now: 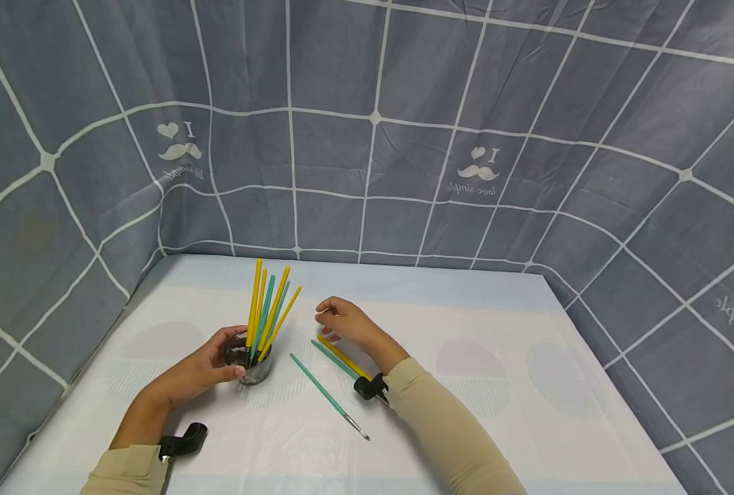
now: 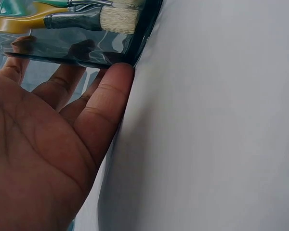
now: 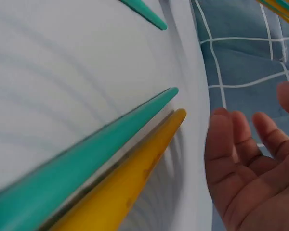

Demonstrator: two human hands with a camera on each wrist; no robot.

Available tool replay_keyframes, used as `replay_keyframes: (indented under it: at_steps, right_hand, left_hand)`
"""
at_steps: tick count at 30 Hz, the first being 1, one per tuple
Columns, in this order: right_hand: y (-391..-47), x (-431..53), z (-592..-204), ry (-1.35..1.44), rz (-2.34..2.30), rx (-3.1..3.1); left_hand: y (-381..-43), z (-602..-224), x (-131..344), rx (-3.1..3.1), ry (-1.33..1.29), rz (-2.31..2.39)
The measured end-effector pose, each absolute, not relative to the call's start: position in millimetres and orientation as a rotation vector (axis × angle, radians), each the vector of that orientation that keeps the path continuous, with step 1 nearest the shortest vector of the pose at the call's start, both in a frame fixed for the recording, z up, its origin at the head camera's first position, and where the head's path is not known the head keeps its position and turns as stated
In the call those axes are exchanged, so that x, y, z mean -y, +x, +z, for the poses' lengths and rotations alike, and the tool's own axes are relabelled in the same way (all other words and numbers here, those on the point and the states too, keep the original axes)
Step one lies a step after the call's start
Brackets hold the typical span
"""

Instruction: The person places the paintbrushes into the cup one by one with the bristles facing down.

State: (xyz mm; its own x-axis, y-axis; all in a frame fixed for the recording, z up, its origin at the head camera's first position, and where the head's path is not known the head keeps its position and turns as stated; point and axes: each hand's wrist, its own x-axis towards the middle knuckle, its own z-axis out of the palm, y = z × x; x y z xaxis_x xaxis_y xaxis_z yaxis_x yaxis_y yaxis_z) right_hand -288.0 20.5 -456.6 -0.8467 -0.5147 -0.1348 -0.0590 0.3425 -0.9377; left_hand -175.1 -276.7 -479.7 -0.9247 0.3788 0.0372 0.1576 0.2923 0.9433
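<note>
My left hand (image 1: pixel 194 372) grips a clear glass jar (image 1: pixel 257 375) from its left side, thumb in front. Several yellow and teal paintbrushes (image 1: pixel 253 302) lean in the jar, handles up; pale bristles (image 2: pixel 119 20) show near its bottom in the left wrist view. The right hand (image 1: pixel 353 324) is raised to the right of the jar, fingers loosely bent and holding nothing. Below it, a yellow paintbrush (image 1: pixel 346 356) and a teal paintbrush (image 1: pixel 335 359) lie side by side, their far ends partly hidden by the right wrist. Another teal paintbrush (image 1: pixel 320 387) lies diagonally between the hands.
The table (image 1: pixel 249 460) wears a white cloth with pale round prints. Grey gridded curtains (image 1: pixel 336 151) rise behind and along both sides. Each wrist carries a black camera strap, the left one (image 1: pixel 184 441) close over the tabletop.
</note>
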Motion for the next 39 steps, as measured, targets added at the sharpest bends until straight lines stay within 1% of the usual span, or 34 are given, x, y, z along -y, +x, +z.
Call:
replay_keyframes:
  at_steps: [7, 13, 26, 39]
  right_hand:
    - [-291, -26, -463, -0.394, -1.374, -2.269]
    - [-292, -27, -458, -0.359, -1.241, -2.317]
    - [-291, -22, -452, -0.4, -1.047, -2.349]
    - [-291, -16, -456, -0.544, -0.883, -2.353]
  left_hand:
    - [-173, -477, 276, -2.383, 0.485, 1.667]
    - [-174, -480, 277, -2.375, 0.501, 1.676]
    - [-173, -480, 277, -2.379, 0.511, 1.676]
    - [-174, -481, 278, -2.381, 0.525, 1.678]
